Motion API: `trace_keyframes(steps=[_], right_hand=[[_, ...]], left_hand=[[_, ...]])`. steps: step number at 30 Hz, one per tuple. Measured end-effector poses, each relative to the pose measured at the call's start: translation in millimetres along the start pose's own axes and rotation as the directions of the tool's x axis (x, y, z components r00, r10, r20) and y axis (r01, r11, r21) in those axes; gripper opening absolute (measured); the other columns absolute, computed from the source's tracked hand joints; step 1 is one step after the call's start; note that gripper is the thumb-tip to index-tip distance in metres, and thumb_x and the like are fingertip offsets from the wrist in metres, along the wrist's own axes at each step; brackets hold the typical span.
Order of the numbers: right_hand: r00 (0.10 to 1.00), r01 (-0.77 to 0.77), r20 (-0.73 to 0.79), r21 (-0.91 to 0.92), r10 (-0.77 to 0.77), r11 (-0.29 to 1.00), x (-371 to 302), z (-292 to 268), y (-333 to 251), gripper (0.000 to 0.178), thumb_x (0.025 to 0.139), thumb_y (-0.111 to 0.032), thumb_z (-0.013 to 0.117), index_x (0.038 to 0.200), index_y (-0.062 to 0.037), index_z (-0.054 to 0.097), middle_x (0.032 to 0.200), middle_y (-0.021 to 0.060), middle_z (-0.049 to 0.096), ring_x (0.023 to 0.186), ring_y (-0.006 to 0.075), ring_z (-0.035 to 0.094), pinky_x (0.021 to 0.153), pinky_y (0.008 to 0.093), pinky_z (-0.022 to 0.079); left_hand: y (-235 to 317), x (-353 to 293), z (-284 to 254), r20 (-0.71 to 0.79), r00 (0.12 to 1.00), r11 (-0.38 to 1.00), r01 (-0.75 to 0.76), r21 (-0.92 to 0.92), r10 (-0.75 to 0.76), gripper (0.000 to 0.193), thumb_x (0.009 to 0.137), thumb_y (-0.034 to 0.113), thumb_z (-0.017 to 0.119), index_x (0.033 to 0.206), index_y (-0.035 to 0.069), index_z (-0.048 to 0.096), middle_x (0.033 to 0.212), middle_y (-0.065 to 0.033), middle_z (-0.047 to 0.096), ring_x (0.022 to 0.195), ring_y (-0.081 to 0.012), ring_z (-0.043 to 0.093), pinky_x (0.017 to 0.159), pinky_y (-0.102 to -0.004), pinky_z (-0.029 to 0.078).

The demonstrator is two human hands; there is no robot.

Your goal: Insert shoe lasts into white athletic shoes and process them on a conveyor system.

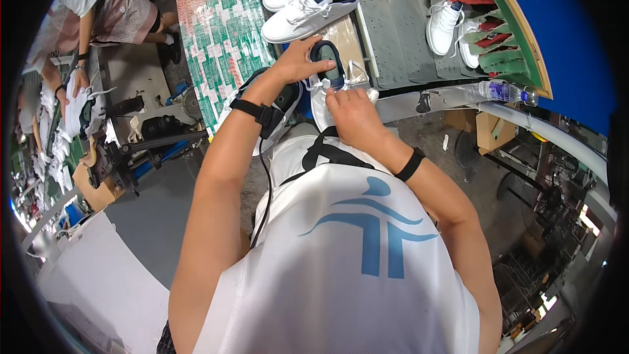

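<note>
A white sneaker [319, 110] with a dark collar and green insole is in front of me, its heel pointing away. My left hand [298, 62] grips it by the collar, thumb over the opening and fingers around the outside. Curled fingers of my right hand [357, 117] are closed at the sneaker's lace area, which they partly hide. White lace loops out to the right of the collar. Below my left wrist sits another white sneaker [286, 99] with a dark lining, partly covered by my forearm.
White sneakers [313, 14] stand beyond my hands. On the right, a grey slatted conveyor [396, 33] carries white shoes [443, 26] near hanging green strips [501, 36]. A bottle [508, 92] lies on the rail. At left are a taped surface [213, 33] and a co-worker's hands [78, 82] with shoes.
</note>
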State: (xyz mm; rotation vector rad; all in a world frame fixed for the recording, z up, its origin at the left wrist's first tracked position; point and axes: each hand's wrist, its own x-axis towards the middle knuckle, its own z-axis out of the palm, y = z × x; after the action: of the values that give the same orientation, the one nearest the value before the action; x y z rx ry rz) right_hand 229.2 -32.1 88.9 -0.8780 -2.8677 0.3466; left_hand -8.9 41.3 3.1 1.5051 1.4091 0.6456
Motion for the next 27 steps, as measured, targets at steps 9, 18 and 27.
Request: trace_keyframes(steps=[9,18,27], right_hand=[[0.874,-0.465,0.457,0.684,0.167,0.563,-6.2,-39.6,0.2,0.050,0.079,-0.002,0.066,0.128,0.0051,0.059,0.100,0.0206,0.067,0.090,0.0398,0.066,0.083,0.0435,0.054],[0.905,-0.357,0.418,0.649,0.078,0.672,-33.5,-63.4,28.2,0.057,0.075,-0.006,0.065,0.131,0.0039,0.060,0.102,0.0215,0.067,0.094,0.0437,0.066,0.085,0.0488,0.054],[0.983,-0.115,-0.080,0.422,0.164,0.899,-8.5,-43.5,19.6,0.059,0.076,-0.001,0.065,0.135,0.0040,0.061,0.109,0.0244,0.070,0.102,0.0449,0.067,0.096,0.0523,0.050]], left_hand=[[-9.3,1.2,-4.5,0.149,0.985,0.957,0.122,-0.262,-0.085,0.085,0.084,0.038,0.095,0.152,0.002,0.058,0.127,-0.0174,0.074,0.113,-0.0249,0.069,0.098,-0.0383,0.056],[9.9,-4.7,-9.5,0.091,0.988,0.960,0.144,-0.238,-0.126,0.080,0.087,0.037,0.092,0.151,0.001,0.058,0.120,-0.0172,0.077,0.107,-0.0219,0.072,0.097,-0.0379,0.056],[5.5,3.9,-2.0,0.033,0.999,0.991,0.026,-0.128,-0.022,0.080,0.095,0.039,0.085,0.160,0.007,0.050,0.123,-0.0129,0.073,0.084,-0.0125,0.067,0.057,-0.0282,0.055]])
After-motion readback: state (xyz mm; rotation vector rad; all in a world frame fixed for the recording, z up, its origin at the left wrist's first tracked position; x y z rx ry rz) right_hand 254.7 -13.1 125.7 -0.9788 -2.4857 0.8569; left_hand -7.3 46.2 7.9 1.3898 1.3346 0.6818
